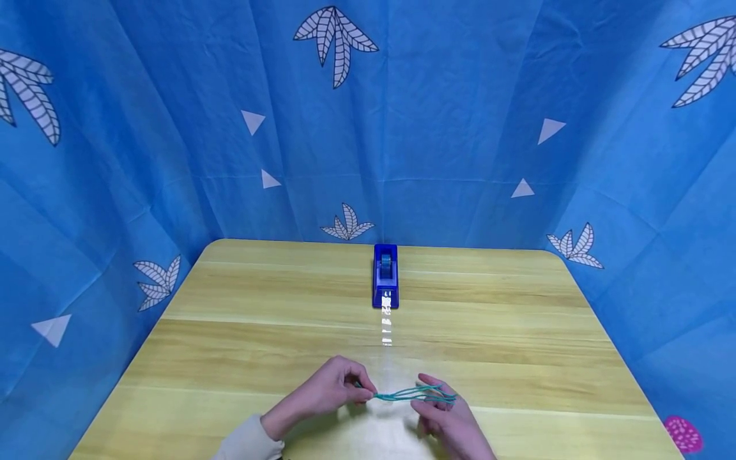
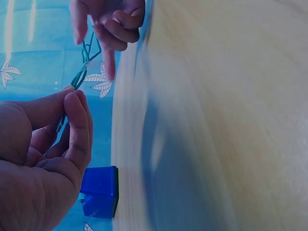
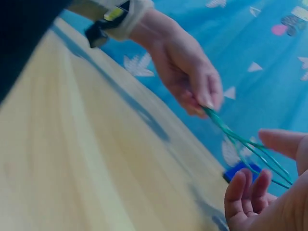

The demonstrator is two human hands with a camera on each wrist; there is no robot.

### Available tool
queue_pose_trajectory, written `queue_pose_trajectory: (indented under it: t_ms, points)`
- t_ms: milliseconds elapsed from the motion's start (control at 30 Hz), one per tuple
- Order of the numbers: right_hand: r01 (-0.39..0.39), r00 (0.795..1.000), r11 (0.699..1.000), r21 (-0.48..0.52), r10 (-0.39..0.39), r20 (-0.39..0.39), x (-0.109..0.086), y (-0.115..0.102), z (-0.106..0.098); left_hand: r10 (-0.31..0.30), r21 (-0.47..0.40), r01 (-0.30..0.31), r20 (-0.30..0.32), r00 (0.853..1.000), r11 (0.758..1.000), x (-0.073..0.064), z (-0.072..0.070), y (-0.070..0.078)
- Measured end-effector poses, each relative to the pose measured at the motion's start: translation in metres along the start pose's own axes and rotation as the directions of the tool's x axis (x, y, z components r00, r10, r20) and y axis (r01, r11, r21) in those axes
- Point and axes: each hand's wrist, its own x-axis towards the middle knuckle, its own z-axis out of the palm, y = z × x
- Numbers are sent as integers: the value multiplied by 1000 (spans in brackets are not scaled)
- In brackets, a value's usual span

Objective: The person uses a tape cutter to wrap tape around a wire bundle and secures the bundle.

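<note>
A thin green cord (image 1: 397,396), doubled into several strands, stretches between the two hands just above the table. My left hand (image 1: 336,386) pinches the bunched end between thumb and fingertips; a short tail shows past the fingers in the left wrist view. The strands spread into loops toward my right hand (image 1: 451,421). There, thumb and index finger stand apart with the loops (image 3: 269,163) between them, while the other fingers bend loosely. Whether the loops hang round a finger is hard to tell.
A blue tape dispenser (image 1: 385,276) with a roll stands at the far table edge. Bright glints (image 1: 387,322) run forward from it; tape or reflection, I cannot tell. A blue patterned curtain (image 1: 448,128) surrounds the wooden table (image 1: 259,306) at the back and sides.
</note>
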Motion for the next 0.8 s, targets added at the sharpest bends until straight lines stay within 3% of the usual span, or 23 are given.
queue_pose_trajectory:
  t_ms: [100,200,300,433,533,667,800]
  points:
    - [25,996,1000,-1,-25,-84,-4,-9,-11,-1,-10,1,-6,1000,1000,-1,0,0]
    - [55,981,994,-96,-72,-179,-6,-20,-18,1,-11,-1,-9,1000,1000,-1,0,1]
    - [88,975,968,-237,-132,-181,-6,-34,-19,6,-5,-6,-11,1000,1000,-1,1,0]
    - [162,980,905,-393,-195,-45,-3,-57,-15,22,9,-22,-17,1000,1000,-1,1,-2]
    - [220,975,871,-438,-206,79,4,-71,-11,40,27,-39,-19,999,999,0,1,-2]
    - [266,959,829,-492,-175,223,15,-76,-4,46,40,-45,-27,999,998,-1,3,-2]
    - [310,939,760,-572,-149,311,17,-70,5,49,25,-49,-32,998,999,-2,8,-4]
